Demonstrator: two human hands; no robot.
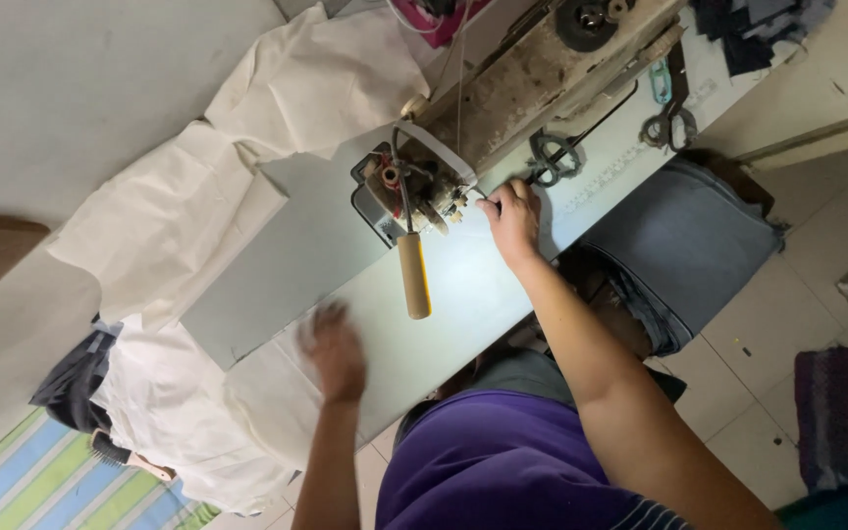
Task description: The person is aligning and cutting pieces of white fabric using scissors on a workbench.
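- Two hands at the sewing machine (503, 108).
- Right hand (512, 218) pinches something thin, likely thread, by the needle area (444, 201).
- Left hand (334, 348) blurred, fingers spread over cream fabric (169, 221).
- No fabric under the needle yet; stitching looks unstarted.

Pale tiles (738, 378) covered the floor, a striped mat (51, 481) lay in one corner (green and blue), and the wall (71, 79) was plain white.
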